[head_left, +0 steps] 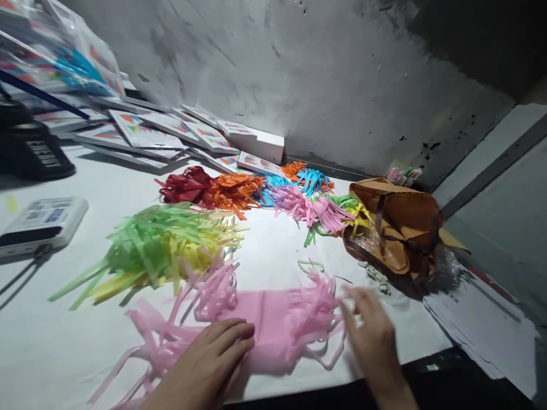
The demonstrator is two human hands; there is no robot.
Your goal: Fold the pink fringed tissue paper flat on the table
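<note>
A sheet of pink tissue paper, cut into fringe at both ends, lies on the white table near its front edge. My left hand rests on the paper's left part with its fingers laid on it; its thumb is mostly hidden. At the right end, my right hand pinches a strand of the pink fringe between thumb and fingers. Loose pink strips spread out left of my left hand. Just beyond lie green fringed tissue paper and yellow fringed tissue paper.
Dark red, orange, blue and pink tassels lie farther back. A brown paper bag and white sheets are at right. Flat boxes line the wall; a white device with a cable sits left.
</note>
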